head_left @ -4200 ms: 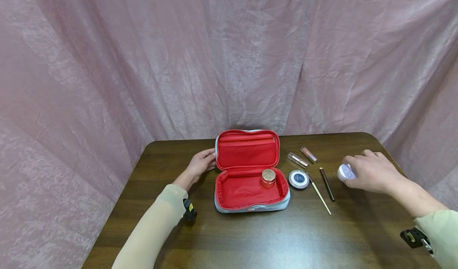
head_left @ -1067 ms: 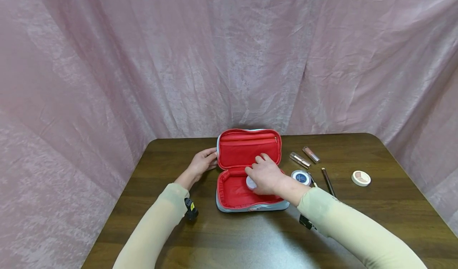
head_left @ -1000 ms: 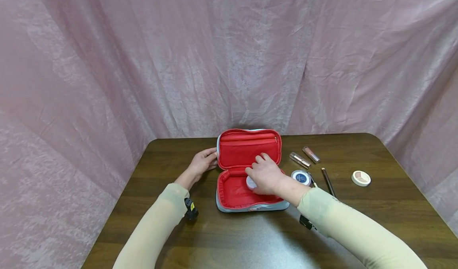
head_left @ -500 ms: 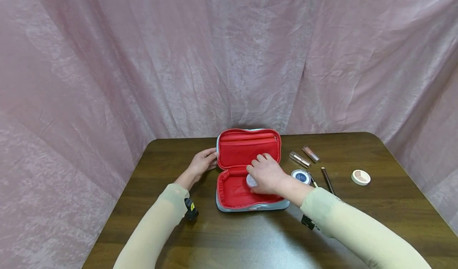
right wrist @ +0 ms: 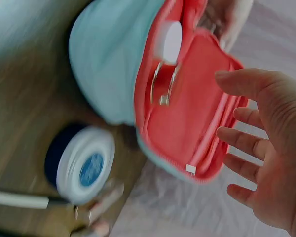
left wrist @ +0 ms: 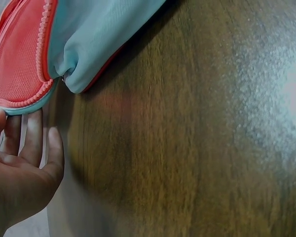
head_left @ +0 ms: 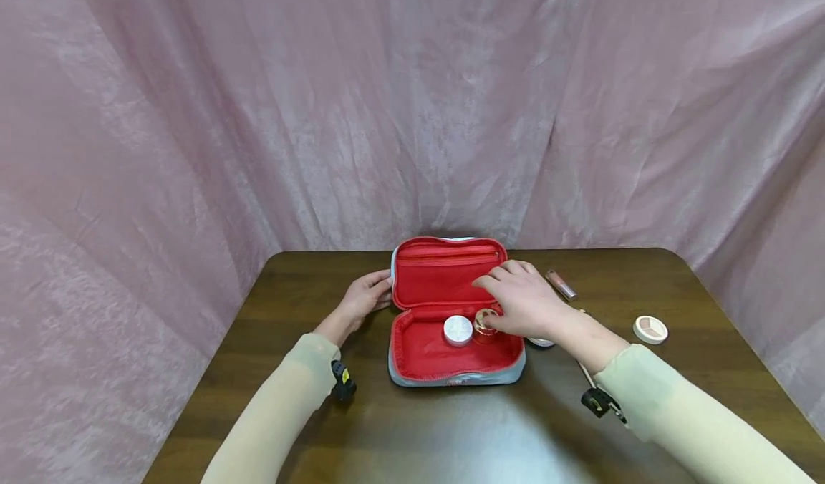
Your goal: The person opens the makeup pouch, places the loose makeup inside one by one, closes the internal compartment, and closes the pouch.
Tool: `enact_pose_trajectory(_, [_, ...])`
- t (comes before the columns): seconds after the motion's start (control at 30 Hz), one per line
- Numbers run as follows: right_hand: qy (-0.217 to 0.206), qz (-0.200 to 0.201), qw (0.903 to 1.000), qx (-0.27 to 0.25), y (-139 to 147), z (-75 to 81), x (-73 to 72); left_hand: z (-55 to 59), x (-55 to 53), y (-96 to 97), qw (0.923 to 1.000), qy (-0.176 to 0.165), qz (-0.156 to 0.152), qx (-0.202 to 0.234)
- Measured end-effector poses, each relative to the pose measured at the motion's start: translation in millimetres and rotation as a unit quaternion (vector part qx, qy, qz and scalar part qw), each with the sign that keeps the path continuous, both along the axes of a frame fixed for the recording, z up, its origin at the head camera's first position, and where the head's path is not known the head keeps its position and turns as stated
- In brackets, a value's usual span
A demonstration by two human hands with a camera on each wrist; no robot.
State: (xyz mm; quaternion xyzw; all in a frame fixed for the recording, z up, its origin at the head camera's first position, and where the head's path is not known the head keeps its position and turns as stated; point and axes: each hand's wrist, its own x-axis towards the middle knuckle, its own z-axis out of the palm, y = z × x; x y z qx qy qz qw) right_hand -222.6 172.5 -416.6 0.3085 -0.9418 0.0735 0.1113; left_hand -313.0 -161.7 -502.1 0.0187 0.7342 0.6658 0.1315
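An open cosmetic bag, light blue outside and red inside, sits on the table with its lid raised. My left hand pinches the lid's left edge, thumb in front and fingers behind, as the left wrist view shows. Inside the bag, a white-lidded jar stands beside a red jar with a gold lid. Over the bag's right side hovers my right hand, fingers spread and holding nothing in the right wrist view. From the head it partly covers the gold-lidded jar.
Right of the bag lie a round container with a blue label, a thin brush and a lip gloss tube. My right arm hides some of these from the head. A round three-colour palette lies farther right.
Brought over from the table's right side, the white-lidded jar has been let go inside the bag. My right hand has lifted and moved right. The left hand stays at the lid.
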Motion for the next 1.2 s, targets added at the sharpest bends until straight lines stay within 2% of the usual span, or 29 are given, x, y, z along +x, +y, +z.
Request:
enact_pose_trajectory(0.27, [-0.002,-0.036,0.9993,-0.008,50,-4.6,3.2,-9.3,4.0,-4.4,0.9999,0.009,0.004,0.003])
enact_pose_trajectory(0.57, [-0.043,-0.053,0.9968,0.041,85,-24.9,8.4,-11.8,3.6,0.8,0.9998,0.019,0.007,0.007])
enact_pose_trajectory(0.7, [-0.054,-0.047,0.9960,0.053,93,-39.0,8.8,-13.7,3.3,6.1,0.9998,0.016,0.006,0.007])
enact_pose_trajectory(0.83, [-0.046,-0.033,0.9969,0.055,93,-49.4,10.8,-16.2,5.1,6.8,0.9999,0.010,0.005,0.010])
enact_pose_trajectory(1.0, [-0.035,-0.028,0.9969,0.065,87,-51.6,9.9,-16.5,3.3,5.7,0.9998,0.013,0.006,0.012])
enact_pose_trajectory(1.2, [-0.057,-0.035,0.9938,0.089,84,-50.4,4.2,-14.6,1.4,5.7,0.9999,0.012,0.007,0.009])
